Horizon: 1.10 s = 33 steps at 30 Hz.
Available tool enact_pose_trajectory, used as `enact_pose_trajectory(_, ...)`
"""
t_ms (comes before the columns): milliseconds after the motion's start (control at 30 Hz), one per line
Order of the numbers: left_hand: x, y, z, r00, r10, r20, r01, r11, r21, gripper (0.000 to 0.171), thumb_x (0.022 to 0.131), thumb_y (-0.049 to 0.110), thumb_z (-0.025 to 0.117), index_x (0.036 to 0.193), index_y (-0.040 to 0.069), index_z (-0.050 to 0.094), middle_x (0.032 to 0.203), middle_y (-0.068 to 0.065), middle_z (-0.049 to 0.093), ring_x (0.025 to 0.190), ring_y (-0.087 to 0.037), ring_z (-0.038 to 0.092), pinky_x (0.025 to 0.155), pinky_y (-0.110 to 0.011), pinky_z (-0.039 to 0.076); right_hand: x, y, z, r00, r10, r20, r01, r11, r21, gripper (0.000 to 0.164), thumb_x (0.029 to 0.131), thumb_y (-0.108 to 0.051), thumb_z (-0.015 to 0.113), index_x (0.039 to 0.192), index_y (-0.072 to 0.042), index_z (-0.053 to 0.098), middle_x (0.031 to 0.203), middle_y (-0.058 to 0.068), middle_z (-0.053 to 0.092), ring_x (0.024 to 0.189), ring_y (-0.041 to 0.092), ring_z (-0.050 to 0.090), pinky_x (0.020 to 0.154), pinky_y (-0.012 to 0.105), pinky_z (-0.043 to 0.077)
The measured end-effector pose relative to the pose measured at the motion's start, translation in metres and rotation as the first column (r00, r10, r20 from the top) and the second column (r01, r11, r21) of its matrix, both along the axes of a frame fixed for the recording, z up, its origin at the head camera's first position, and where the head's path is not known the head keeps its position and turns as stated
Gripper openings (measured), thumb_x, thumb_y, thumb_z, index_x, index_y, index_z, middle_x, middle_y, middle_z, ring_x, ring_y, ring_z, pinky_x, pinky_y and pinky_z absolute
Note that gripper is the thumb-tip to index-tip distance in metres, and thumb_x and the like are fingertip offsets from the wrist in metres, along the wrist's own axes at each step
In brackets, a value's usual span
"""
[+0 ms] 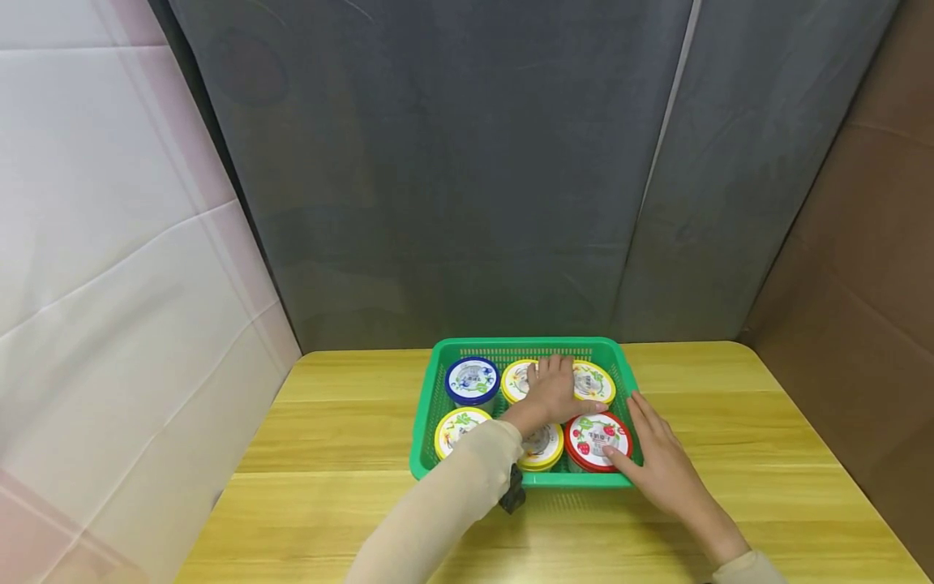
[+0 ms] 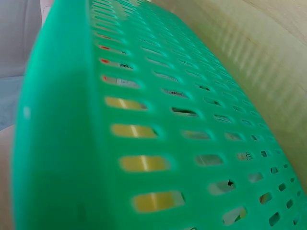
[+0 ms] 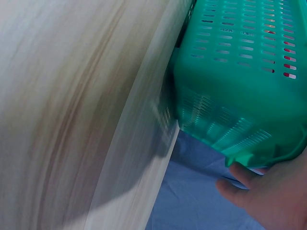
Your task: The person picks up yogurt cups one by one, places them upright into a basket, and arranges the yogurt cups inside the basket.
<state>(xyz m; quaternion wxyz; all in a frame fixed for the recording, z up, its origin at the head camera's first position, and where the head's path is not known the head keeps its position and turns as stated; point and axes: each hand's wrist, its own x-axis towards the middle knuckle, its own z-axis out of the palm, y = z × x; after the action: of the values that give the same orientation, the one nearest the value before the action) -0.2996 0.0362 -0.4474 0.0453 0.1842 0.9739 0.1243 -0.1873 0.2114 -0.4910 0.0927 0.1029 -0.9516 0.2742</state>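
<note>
A green plastic basket (image 1: 580, 480) holds several round tubs with printed lids. Blue is the rim of the back left tub (image 1: 473, 381), and yellow that of the back right tub (image 1: 597, 383). At the front right sits a red-rimmed tub (image 1: 594, 444) with strawberries on its lid. My left hand (image 1: 552, 397) lies over the lids in the middle, fingers stretched toward the back and thumb out to the right. My right hand (image 1: 660, 462) is at the basket's right side, fingers straight along the outer rim, thumb reaching over the red lid's edge.
The basket stands on a wood-grain table (image 1: 321, 454), near its back edge. Behind rises a dark grey curtain (image 1: 452, 178). White fabric (image 1: 131, 243) hangs on the left and a brown panel (image 1: 861, 268) on the right.
</note>
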Motion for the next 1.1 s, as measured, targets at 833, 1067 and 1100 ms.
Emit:
enact_pose_trajectory(833, 0.008, -0.015, 0.005, 0.999, -0.034, -0.006, 0.034, 0.999, -0.038, 0.090, 0.090, 0.069, 0.052, 0.155, 0.012, 0.029, 0.160, -0.008, 0.033, 0.148, -0.029, 0.028, 0.121, -0.056, 0.019, 0.000, 0.000, 0.003, 1.000, -0.001, 0.012, 0.001, 1.000, 0.007, 0.090, 0.095, -0.055, 0.057, 0.157, -0.001, 0.019, 0.165, 0.019, 0.016, 0.144, 0.051, 0.028, 0.103, 0.074, 0.034)
enact_pose_trajectory(1067, 0.009, -0.021, 0.002, 0.999, -0.051, -0.016, 0.051, 0.999, -0.018, 0.080, 0.094, 0.061, 0.053, 0.152, 0.010, 0.035, 0.157, -0.010, 0.036, 0.147, -0.030, 0.027, 0.122, -0.056, 0.018, 0.001, -0.001, 0.003, 1.000, -0.005, 0.016, 0.005, 1.000, 0.002, 0.090, 0.095, -0.055, 0.057, 0.157, 0.000, 0.020, 0.165, 0.019, 0.017, 0.144, 0.051, 0.029, 0.104, 0.075, 0.033)
enact_pose_trajectory(1100, 0.009, -0.021, 0.002, 0.999, -0.053, -0.015, 0.052, 0.999, -0.013, 0.079, 0.094, 0.060, 0.054, 0.152, 0.010, 0.036, 0.157, -0.011, 0.037, 0.147, -0.030, 0.027, 0.122, -0.056, 0.018, 0.001, -0.001, 0.003, 1.000, -0.006, 0.016, 0.006, 1.000, 0.001, 0.090, 0.095, -0.055, 0.057, 0.157, 0.000, 0.020, 0.165, 0.019, 0.017, 0.144, 0.052, 0.029, 0.104, 0.075, 0.033)
